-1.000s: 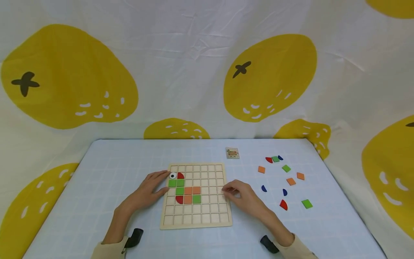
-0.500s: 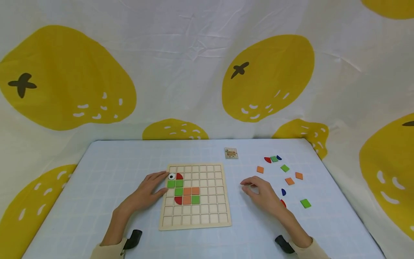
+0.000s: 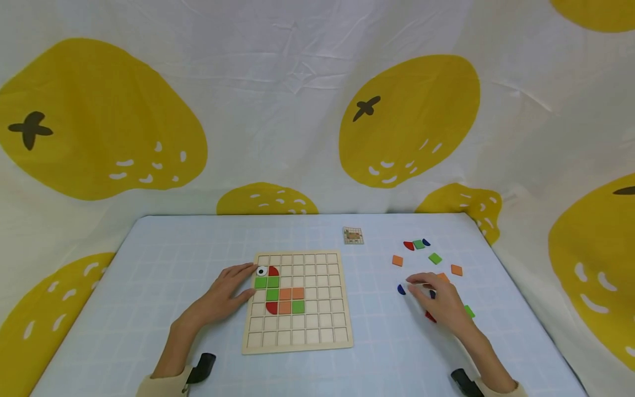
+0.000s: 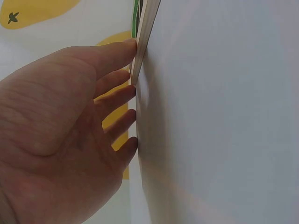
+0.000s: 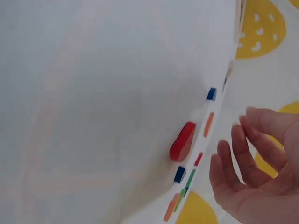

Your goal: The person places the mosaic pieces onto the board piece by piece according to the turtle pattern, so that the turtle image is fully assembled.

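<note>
The left hand (image 3: 223, 295) rests at the left edge of the wooden grid board (image 3: 324, 334), its thumb touching the rim in the left wrist view. On the board lie a white eye piece (image 3: 261, 271), green squares (image 3: 272, 295), orange squares (image 3: 285, 307) and red quarter-round pieces (image 3: 272, 307). The right hand (image 3: 443, 302) hovers over the loose pieces, fingers loosely bent and holding nothing. Just left of its fingertips is a blue half-round (image 3: 401, 289); another blue piece (image 5: 180, 174) and a red piece (image 5: 182, 142) lie beneath the hand, partly hidden in the head view.
A small picture card (image 3: 353, 236) lies behind the board. Toward the back right are a loose orange square (image 3: 397, 260), a green square (image 3: 435, 258), a red piece (image 3: 408, 246) and several others. A patterned cloth (image 3: 278, 132) hangs behind the table.
The right hand has moved right, from the board's right edge to above the loose pieces. The left hand stays at the board's left edge.
</note>
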`<state>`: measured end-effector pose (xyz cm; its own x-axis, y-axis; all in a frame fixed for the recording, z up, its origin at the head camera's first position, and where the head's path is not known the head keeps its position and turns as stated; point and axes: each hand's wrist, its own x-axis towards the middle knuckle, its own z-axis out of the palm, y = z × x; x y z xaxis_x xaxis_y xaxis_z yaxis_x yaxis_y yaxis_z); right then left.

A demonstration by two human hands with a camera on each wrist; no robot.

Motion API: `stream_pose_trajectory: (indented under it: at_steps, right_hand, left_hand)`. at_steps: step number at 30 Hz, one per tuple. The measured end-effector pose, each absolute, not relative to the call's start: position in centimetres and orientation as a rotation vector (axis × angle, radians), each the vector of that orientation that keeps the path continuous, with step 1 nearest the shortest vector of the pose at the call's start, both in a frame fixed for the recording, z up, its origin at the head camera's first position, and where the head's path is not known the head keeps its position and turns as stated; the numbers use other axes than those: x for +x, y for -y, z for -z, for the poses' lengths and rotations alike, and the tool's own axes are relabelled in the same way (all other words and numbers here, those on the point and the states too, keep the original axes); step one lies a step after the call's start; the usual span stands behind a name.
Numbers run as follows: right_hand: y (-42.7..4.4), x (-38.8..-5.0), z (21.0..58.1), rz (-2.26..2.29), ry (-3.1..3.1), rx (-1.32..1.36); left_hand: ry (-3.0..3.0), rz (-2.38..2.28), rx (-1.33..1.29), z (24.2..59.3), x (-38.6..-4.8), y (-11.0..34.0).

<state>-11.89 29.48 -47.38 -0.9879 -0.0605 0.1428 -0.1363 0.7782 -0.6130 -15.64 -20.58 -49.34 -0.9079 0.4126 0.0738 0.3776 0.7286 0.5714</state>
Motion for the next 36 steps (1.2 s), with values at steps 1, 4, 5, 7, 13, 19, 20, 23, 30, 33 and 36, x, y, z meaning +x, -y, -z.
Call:
stream_pose_trajectory:
  at_steps: [1, 4, 5, 7, 13, 19, 20, 23, 30, 33, 36]
  right_hand:
    - [-29.9, -11.7, 47.4, -0.98, 2.859, 0.142]
    - [-31.1, -11.3, 47.4, -0.939, 2.876, 0.079]
    - [-31.5, -11.2, 47.4, -0.938, 2.881, 0.054]
    - [-32.2, -10.8, 47.5, -0.927, 2.893, 0.001]
    - [-34.3, -9.7, 47.8, -0.881, 2.936, -0.109]
    - [-36.4, -8.7, 48.2, -0.854, 2.986, -0.163]
    - [-36.7, -8.6, 48.3, -0.854, 2.996, -0.17]
    - [-37.6, -8.2, 48.7, -0.823, 3.022, -0.181]
    - [-39.2, -7.5, 49.3, -0.759, 3.022, -0.188]
    - [-39.3, -7.7, 49.1, -0.805, 3.046, -0.231]
    - [-39.4, -8.0, 48.8, -0.837, 3.076, -0.28]
  left_hand:
    - [-2.866, -0.929, 0.655, 49.4, -15.7, 20.6]
    - [-2.865, -0.927, 0.656, 49.4, -15.7, 20.6]
    - [-2.865, -0.927, 0.657, 49.4, -15.6, 20.6]
    - [-2.863, -0.932, 0.656, 49.4, -15.6, 20.6]
    - [-2.866, -0.924, 0.652, 49.3, -15.6, 20.6]
    - [-2.872, -0.921, 0.653, 49.1, -15.4, 20.6]
    - [-2.873, -0.922, 0.654, 49.0, -15.4, 20.6]
    - [-2.873, -0.929, 0.65, 49.1, -15.4, 20.6]
    - [-2.86, -0.937, 0.673, 49.6, -15.6, 20.6]
    - [-2.858, -0.938, 0.665, 49.6, -15.6, 20.6]
    - [-2.857, -0.938, 0.651, 49.5, -15.6, 20.6]
